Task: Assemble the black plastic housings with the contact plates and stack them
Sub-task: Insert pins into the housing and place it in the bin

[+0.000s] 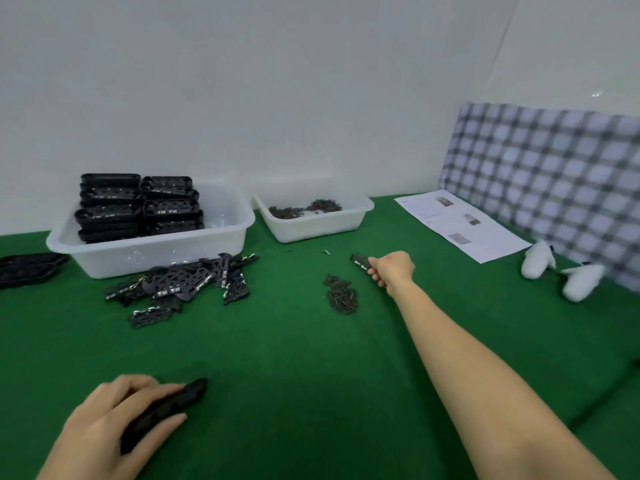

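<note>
A long black plastic housing (162, 414) lies near left on the green counter (294, 358), pinched in the left hand (114, 427). The right hand (393, 268), reaching far, has its grip pinched on a small black contact plate (360, 261). Finished housings are stacked (138, 206) in the far-left translucent white bin (152, 254); the loose pile of black plates (180, 285) before it suggests much remains.
</note>
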`<action>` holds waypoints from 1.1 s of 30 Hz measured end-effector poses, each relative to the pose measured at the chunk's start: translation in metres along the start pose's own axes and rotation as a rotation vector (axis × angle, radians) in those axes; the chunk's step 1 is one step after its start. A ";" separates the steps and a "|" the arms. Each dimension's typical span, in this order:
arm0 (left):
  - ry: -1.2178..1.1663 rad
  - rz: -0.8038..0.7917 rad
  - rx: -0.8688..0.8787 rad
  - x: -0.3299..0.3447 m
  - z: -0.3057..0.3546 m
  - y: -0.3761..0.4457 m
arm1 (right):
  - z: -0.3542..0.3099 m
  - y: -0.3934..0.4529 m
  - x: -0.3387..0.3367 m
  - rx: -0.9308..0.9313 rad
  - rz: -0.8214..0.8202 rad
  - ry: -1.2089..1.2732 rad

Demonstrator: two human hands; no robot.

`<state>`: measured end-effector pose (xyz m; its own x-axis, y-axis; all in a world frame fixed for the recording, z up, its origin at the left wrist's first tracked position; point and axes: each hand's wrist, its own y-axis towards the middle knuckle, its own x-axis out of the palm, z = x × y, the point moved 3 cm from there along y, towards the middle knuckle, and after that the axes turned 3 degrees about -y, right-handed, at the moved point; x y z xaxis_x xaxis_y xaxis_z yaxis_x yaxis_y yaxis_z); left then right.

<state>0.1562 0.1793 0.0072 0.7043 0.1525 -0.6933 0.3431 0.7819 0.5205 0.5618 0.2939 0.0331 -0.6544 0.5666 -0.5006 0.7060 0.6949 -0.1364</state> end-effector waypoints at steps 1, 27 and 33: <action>-0.001 0.003 0.000 0.000 0.000 0.000 | 0.001 0.004 0.000 -0.007 0.016 -0.048; -0.081 -0.174 -0.179 -0.006 0.002 -0.007 | -0.068 -0.204 0.143 -1.229 -0.466 -0.346; -0.047 -0.160 -0.162 -0.004 -0.002 -0.008 | -0.083 -0.226 0.198 -1.459 -0.409 -0.842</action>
<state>0.1494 0.1738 0.0043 0.6785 -0.0071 -0.7346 0.3515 0.8812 0.3161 0.2500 0.2858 0.0358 -0.0697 0.2286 -0.9710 -0.5723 0.7881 0.2267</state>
